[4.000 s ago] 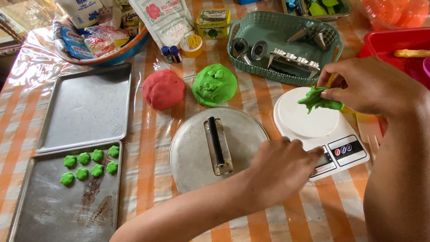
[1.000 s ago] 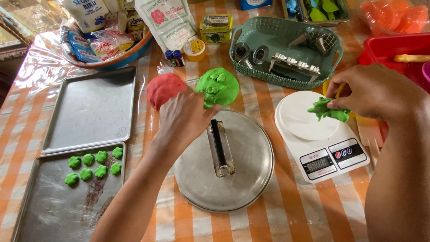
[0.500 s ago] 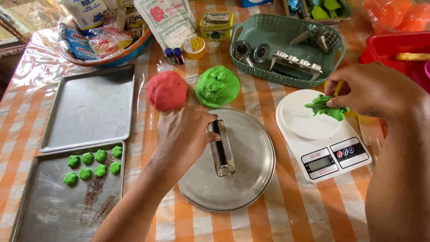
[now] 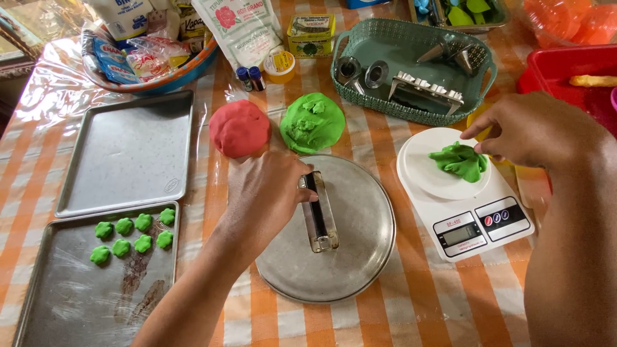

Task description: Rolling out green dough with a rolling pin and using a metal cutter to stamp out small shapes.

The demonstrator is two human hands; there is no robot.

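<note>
Gripping risk: left hand (image 4: 267, 196) fingers curl on lid (image 4: 347, 257) handle; lid could slide
Scale risk: right hand (image 4: 533, 128) fingers pinch green dough (image 4: 459, 160); scale (image 4: 488, 225) could shift

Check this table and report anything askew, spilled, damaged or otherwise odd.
Nothing looks spilled or broken. The lower baking tray shows a brownish smear below its eight green dough pieces. The left hand rests on the round metal lid by its handle; the right hand touches the green dough on the scale.
</note>
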